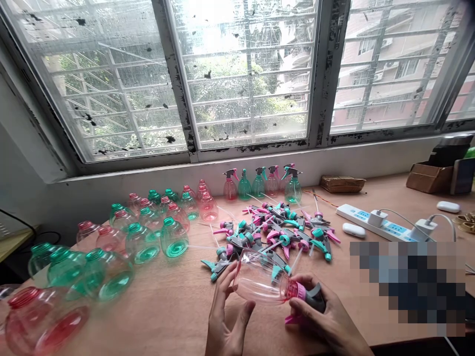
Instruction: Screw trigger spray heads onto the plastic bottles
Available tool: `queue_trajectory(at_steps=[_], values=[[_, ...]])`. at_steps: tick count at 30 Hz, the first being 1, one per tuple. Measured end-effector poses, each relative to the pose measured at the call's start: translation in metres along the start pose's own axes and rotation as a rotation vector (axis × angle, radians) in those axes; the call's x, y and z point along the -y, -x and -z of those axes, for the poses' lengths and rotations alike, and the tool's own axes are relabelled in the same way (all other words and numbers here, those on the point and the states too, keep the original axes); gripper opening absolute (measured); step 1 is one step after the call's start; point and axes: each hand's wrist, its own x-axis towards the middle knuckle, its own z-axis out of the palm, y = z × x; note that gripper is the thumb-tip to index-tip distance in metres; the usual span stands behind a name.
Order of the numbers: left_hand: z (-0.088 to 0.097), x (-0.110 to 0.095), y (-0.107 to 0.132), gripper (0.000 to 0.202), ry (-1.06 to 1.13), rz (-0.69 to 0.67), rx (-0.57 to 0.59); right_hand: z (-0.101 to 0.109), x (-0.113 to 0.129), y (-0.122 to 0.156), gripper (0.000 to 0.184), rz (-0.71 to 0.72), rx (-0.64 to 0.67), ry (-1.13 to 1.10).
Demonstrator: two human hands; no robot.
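A clear pink spray bottle (260,282) lies tilted on its side in the air between my hands, its base to the left. My right hand (326,314) is closed around its grey and pink spray head (313,296), which sits on the neck; a pink trigger points down below. Around the base end curves my left hand (228,306), fingers behind and thumb at the lower side, lightly holding the bottle. Just beyond lies a pile of loose spray heads (256,240) in pink, teal and grey, with thin tubes.
Several open pink and green bottles (146,242) stand across the left of the wooden table (163,311). A row of bottles with spray heads (258,183) stands by the window wall. On the right are a white power strip (371,222) with plugs, a brown package (342,184) and a cardboard box (425,179).
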Motion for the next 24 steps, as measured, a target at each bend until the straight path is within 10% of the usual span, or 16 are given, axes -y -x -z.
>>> queue_trajectory(at_steps=[24], values=[[0.0008,-0.0007,-0.0016,0.044,0.021,0.033,-0.014,-0.0031,0.0008,0.0041,0.048,-0.061,-0.053,-0.115]])
